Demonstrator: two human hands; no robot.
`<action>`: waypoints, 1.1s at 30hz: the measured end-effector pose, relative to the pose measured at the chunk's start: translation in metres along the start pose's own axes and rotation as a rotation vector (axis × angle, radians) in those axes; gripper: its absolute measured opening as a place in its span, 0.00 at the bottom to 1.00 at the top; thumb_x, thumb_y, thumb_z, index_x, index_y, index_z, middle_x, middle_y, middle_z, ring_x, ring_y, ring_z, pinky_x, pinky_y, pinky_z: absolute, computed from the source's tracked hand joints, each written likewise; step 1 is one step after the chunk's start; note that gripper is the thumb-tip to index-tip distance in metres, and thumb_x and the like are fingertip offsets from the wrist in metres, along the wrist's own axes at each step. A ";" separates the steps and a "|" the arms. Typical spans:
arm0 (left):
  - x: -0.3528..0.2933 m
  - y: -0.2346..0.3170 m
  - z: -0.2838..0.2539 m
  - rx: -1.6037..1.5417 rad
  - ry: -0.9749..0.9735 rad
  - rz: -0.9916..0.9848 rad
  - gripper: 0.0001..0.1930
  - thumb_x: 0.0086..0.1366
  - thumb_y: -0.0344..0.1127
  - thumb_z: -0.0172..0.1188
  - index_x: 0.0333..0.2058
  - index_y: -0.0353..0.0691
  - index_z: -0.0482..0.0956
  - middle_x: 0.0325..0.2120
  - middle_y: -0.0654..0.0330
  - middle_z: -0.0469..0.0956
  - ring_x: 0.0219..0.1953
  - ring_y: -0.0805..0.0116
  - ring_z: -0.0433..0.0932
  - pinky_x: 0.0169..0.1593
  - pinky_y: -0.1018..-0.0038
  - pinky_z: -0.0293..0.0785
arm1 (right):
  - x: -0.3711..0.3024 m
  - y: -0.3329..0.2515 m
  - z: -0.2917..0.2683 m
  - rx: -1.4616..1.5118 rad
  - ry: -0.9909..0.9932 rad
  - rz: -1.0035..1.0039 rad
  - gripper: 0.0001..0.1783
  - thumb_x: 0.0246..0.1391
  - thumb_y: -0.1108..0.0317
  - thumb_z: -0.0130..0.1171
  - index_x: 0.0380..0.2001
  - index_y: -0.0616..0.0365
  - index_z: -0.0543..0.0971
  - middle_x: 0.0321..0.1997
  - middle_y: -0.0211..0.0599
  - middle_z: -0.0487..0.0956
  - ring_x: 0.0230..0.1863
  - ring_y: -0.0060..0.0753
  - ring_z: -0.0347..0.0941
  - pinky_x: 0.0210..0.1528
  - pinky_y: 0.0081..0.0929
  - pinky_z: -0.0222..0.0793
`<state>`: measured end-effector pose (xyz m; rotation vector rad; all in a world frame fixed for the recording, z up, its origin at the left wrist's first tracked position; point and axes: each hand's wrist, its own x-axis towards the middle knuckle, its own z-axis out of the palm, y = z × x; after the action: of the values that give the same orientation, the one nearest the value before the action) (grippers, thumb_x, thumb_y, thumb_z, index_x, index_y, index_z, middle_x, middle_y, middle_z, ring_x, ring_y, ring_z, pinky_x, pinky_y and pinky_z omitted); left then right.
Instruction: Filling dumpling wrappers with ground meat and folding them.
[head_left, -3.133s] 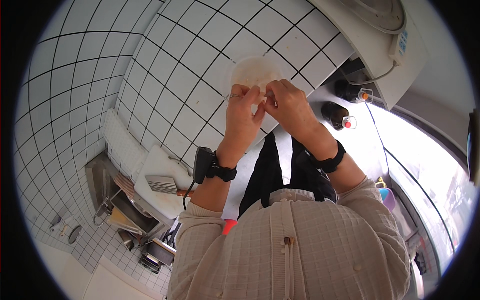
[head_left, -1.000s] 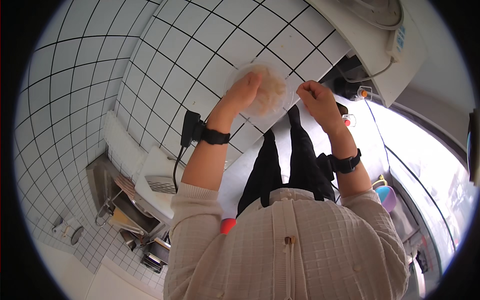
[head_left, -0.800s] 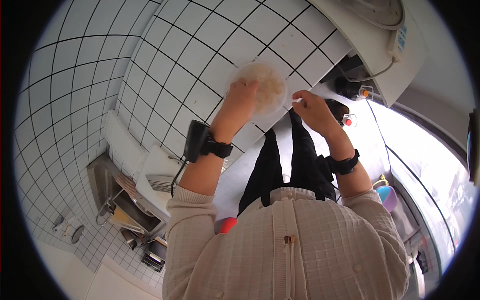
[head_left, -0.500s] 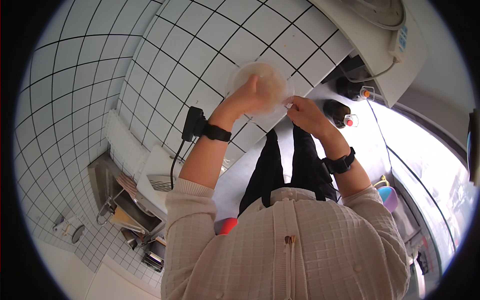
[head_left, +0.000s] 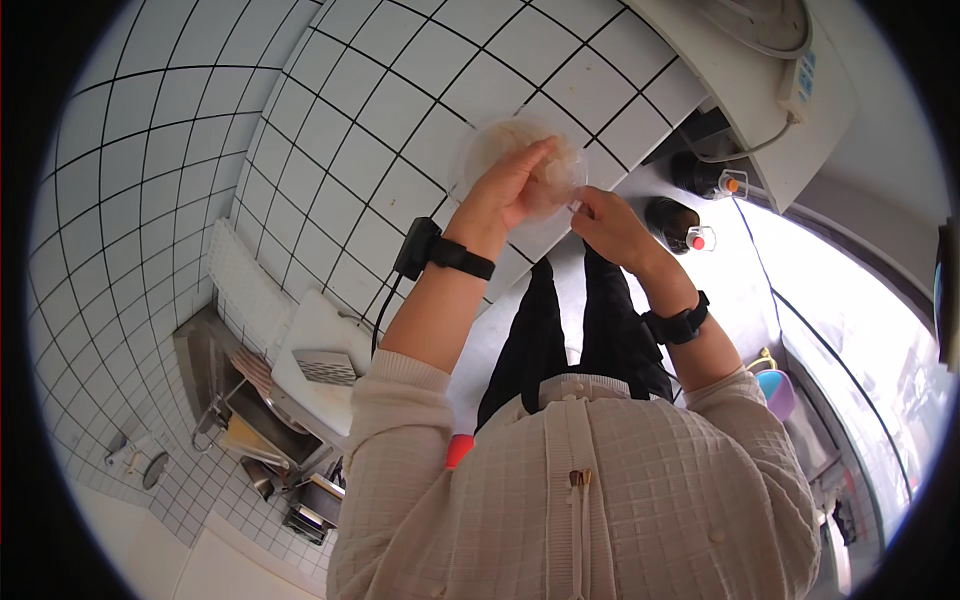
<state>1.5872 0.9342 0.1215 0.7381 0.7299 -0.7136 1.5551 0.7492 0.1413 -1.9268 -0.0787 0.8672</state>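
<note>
A see-through round bowl (head_left: 466, 163) holds pale, whitish food pieces (head_left: 560, 165) and stands on the white tiled counter (head_left: 410, 95). My left hand (head_left: 505, 190) reaches into it, thumb on top, palm turned toward the pieces. Its other fingers are mostly hidden among the food, so their grip does not show. At the bowl's near right edge, my right hand (head_left: 605, 225) pinches the rim between thumb and fingers. Black straps circle both my wrists; the left one carries a black box with a cable.
Two dark bottles with orange (head_left: 733, 186) and red caps (head_left: 698, 243) stand right of the counter. A white shelf with a power strip (head_left: 797, 85) overhangs the far right. On the left are a white cutting board (head_left: 305, 375) and a metal sink (head_left: 265, 415).
My left hand has shifted slightly right inside the bowl, its thumb now pointing right, and the food has been stirred. My right hand stays at the rim.
</note>
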 end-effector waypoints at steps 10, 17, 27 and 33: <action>-0.025 0.013 -0.019 -0.133 0.092 -0.047 0.14 0.63 0.38 0.63 0.42 0.37 0.75 0.34 0.56 0.77 0.29 0.64 0.76 0.27 0.76 0.75 | -0.007 -0.012 -0.002 0.069 0.025 0.020 0.17 0.52 0.70 0.52 0.45 0.65 0.77 0.22 0.34 0.73 0.24 0.23 0.66 0.29 0.25 0.64; -0.037 0.021 -0.051 -0.463 -0.196 -0.113 0.15 0.67 0.39 0.56 0.46 0.34 0.71 0.38 0.48 0.76 0.38 0.55 0.78 0.33 0.68 0.79 | -0.016 -0.032 -0.008 -0.103 0.270 0.011 0.14 0.52 0.67 0.56 0.42 0.60 0.77 0.25 0.46 0.80 0.29 0.46 0.78 0.36 0.36 0.72; -0.062 0.020 -0.008 -0.396 0.127 0.216 0.19 0.70 0.37 0.49 0.55 0.32 0.64 0.51 0.46 0.73 0.53 0.53 0.74 0.51 0.68 0.76 | -0.021 -0.031 -0.012 -0.084 0.369 -0.061 0.11 0.55 0.71 0.57 0.42 0.62 0.77 0.18 0.37 0.73 0.19 0.27 0.67 0.27 0.25 0.65; -0.051 -0.008 -0.017 0.973 0.293 0.472 0.25 0.62 0.32 0.58 0.57 0.35 0.64 0.52 0.46 0.73 0.55 0.52 0.72 0.57 0.64 0.68 | -0.022 -0.029 -0.018 -0.101 0.336 -0.039 0.11 0.53 0.68 0.57 0.40 0.58 0.77 0.21 0.44 0.79 0.26 0.47 0.77 0.33 0.37 0.72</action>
<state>1.5478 0.9581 0.1495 1.8635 0.4021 -0.5002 1.5587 0.7422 0.1812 -2.1329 0.0418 0.5130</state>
